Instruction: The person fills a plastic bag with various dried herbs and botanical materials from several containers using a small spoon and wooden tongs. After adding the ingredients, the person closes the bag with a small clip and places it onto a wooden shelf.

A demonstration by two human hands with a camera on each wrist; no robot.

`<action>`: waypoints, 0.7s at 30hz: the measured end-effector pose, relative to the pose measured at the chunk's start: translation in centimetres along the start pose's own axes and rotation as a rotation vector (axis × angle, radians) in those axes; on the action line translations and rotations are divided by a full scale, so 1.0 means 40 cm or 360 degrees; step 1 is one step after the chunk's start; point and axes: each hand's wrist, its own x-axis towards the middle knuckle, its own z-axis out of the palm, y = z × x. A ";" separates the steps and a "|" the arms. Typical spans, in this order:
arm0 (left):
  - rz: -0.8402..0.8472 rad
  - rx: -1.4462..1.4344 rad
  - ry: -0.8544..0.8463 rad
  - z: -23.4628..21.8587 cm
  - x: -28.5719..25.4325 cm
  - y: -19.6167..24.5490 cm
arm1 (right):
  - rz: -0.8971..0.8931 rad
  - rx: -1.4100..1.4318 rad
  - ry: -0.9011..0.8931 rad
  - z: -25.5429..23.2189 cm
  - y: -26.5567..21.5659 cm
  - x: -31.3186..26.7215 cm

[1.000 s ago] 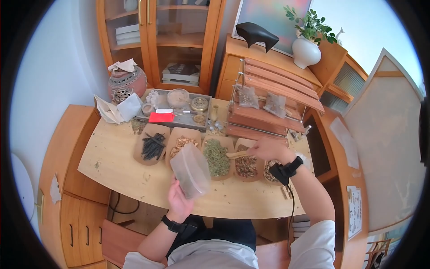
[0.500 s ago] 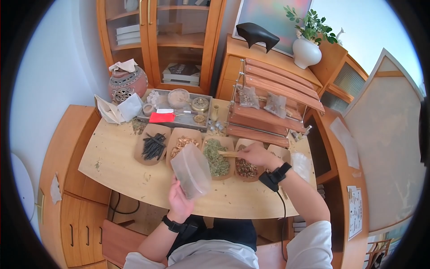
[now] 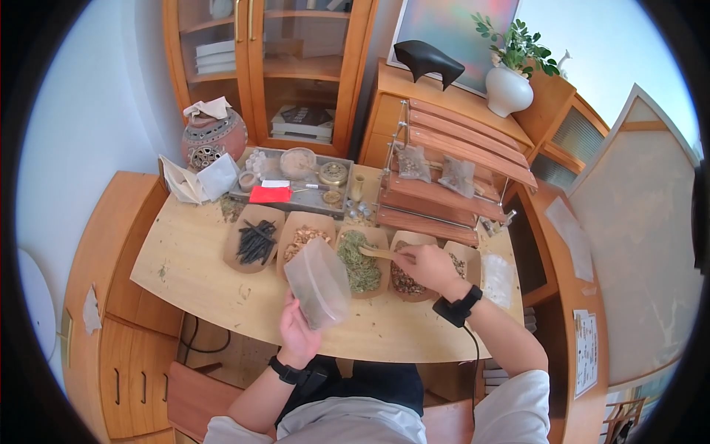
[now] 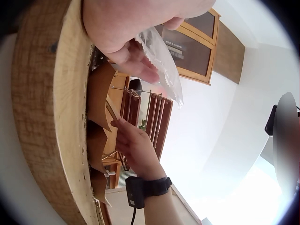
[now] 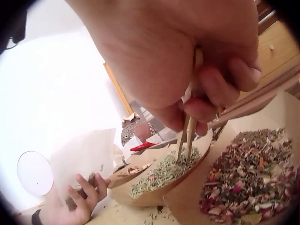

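My left hand [image 3: 298, 337] holds a translucent bag [image 3: 318, 285] from below, tilted over the table's front part. Some dark contents show low in the bag in the right wrist view. With my right hand [image 3: 433, 268] I grip slim wooden tongs [image 5: 191, 129], thumb and fingers curled round them. Their tips reach into the dried green herb [image 5: 161, 172] in a brown paper tray [image 5: 140, 200]. Below my right hand lies another tray of mixed dried petals [image 5: 251, 180], partly covered by the hand in the head view.
More paper trays line the table, with dark sticks [image 3: 256, 240] and pale orange-brown chips [image 3: 307, 238]. Behind are a grey tray [image 3: 288, 203] of small items and a slatted wooden rack [image 3: 436, 207] bearing filled bags. A clear plastic bag [image 3: 497, 280] lies at right.
My right hand has moved left and slightly nearer me, bringing the tongs' tips from the herb tray's right edge into the green herb. The left hand and its bag stay nearly still.
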 end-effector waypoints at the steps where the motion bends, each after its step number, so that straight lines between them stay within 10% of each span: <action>1: -0.0003 0.0001 -0.0005 -0.003 0.001 -0.001 | 0.0009 -0.0019 -0.0011 -0.010 0.009 0.002; 14: -0.0005 0.0024 -0.0040 -0.007 -0.001 0.000 | 0.0066 0.0216 -0.0485 -0.005 0.078 0.110; 21: -0.0025 0.0014 0.0022 0.000 -0.001 -0.001 | -0.0250 -0.0072 -0.0244 0.022 0.042 0.083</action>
